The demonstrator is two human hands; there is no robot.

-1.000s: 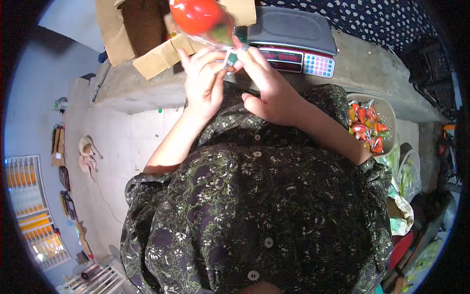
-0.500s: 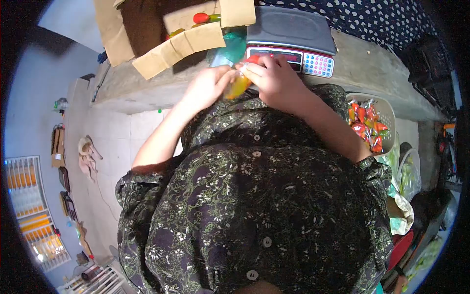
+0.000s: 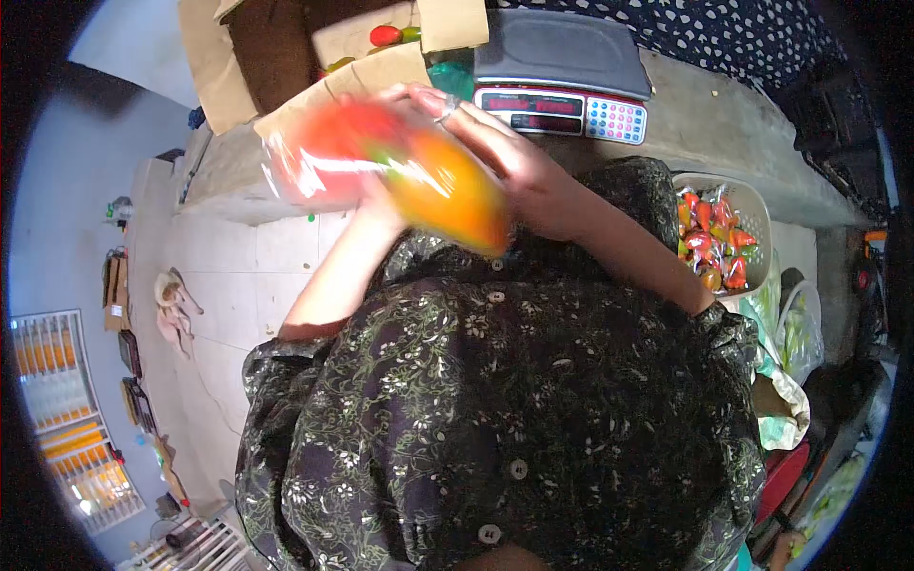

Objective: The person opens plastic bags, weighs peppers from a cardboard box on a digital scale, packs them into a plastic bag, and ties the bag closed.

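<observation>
A clear plastic bag of red and orange peppers (image 3: pixel 443 186) is held up in front of my chest, close to the camera and smeared by motion. My left hand (image 3: pixel 379 211) is behind and under the bag, with most of its fingers covered by it. My right hand (image 3: pixel 519 167), with a ring on one finger, grips the upper side of the bag, its fingers reaching left along it. The exact grip of the fingertips is blurred.
An open cardboard box (image 3: pixel 367 71) with a few peppers stands on the concrete ledge, beside a digital scale (image 3: pixel 562 57) and a green plastic bag (image 3: pixel 450 80). At right, a basket (image 3: pixel 760 214) holds several bagged peppers. A dog (image 3: pixel 174 309) is on the left floor.
The bag of peppers has come up toward the camera and turned, now looking much larger. My hands have changed hold, the left now mostly hidden behind the bag.
</observation>
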